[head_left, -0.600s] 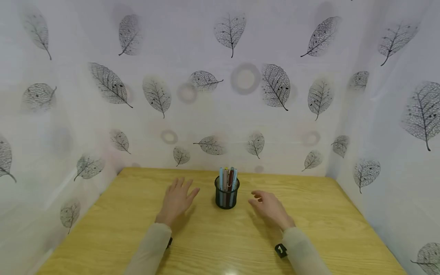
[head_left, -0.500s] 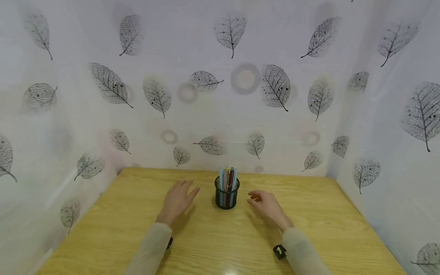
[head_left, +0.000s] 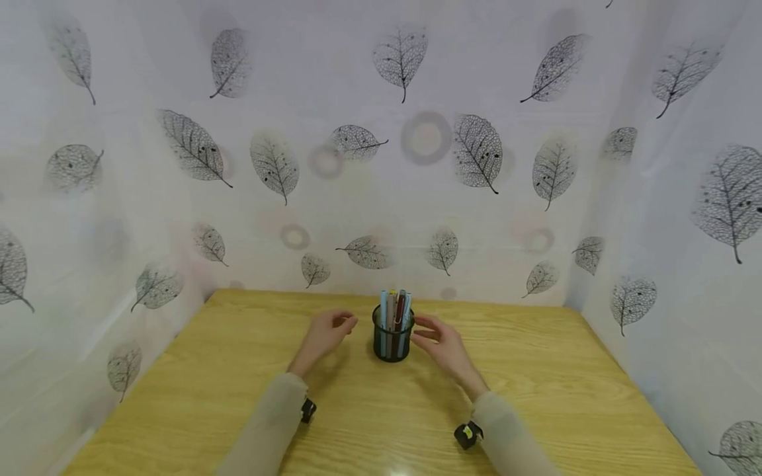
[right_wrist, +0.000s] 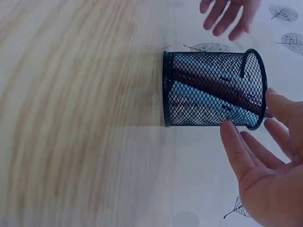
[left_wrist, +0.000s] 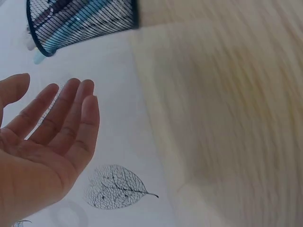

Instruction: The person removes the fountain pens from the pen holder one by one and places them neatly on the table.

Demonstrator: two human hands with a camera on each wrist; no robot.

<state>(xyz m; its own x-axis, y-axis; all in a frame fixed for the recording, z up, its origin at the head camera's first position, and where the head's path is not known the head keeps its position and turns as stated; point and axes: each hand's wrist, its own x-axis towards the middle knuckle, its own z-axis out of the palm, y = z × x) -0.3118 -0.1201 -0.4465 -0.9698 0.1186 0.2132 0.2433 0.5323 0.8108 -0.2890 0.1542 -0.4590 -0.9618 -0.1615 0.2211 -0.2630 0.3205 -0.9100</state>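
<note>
On the wooden table [head_left: 536, 370], near its far edge, a black mesh pen cup [head_left: 392, 340] is standing upright with several pens [head_left: 395, 311]; the right hand [head_left: 442, 344] is reaching its rim, fingers loosely spread, perhaps touching; the left hand [head_left: 326, 332] is hovering just beside it, fingers relaxed, holding nothing.

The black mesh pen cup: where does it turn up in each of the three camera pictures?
Head view: the black mesh pen cup stands upright at centre, on the wooden table, between both hands.
Left wrist view: the cup is at the top left edge, tipped sideways in the picture, above the left hand.
Right wrist view: the cup lies across the upper middle, by the right hand.
Shared landmark: the leaf-printed backdrop.
</note>
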